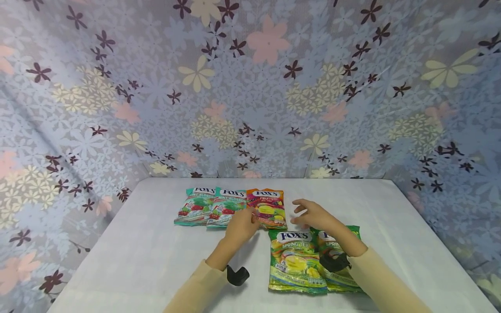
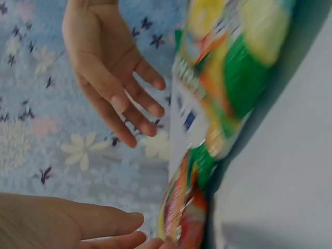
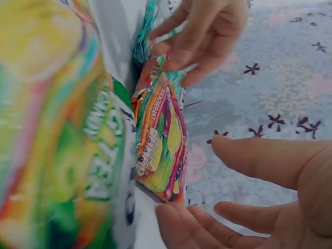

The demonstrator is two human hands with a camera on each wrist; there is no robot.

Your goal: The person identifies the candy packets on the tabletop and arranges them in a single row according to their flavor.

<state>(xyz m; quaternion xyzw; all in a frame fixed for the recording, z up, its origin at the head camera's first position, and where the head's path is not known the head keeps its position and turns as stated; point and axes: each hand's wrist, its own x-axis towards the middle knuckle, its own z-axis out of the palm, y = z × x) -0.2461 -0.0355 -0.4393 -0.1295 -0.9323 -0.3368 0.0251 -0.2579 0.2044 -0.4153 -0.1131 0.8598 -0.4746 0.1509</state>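
Note:
My left hand (image 1: 242, 224) is over the lower left edge of an orange and magenta Fox's Fruits candy bag (image 1: 270, 209), its fingertips right at that edge in the right wrist view. Its fingers look fairly straight, not wrapped around the bag. To the right of this bag, my right hand (image 1: 315, 215) hovers with fingers spread and nothing between them. Two teal Fox's Mint Blossom bags (image 1: 226, 204) lie overlapping at the left of the Fruits bag, the nearer one partly behind my left hand. Below my right hand lies a green Fox's Spring Tea bag (image 1: 296, 263).
A second Spring Tea bag (image 1: 339, 284) lies under my right forearm, overlapped by the first. The bags rest on a white-covered table (image 1: 156, 261). Flower-patterned cloth (image 1: 270, 108) stands behind the table and along its sides. Each wrist wears a black camera mount (image 1: 237, 275).

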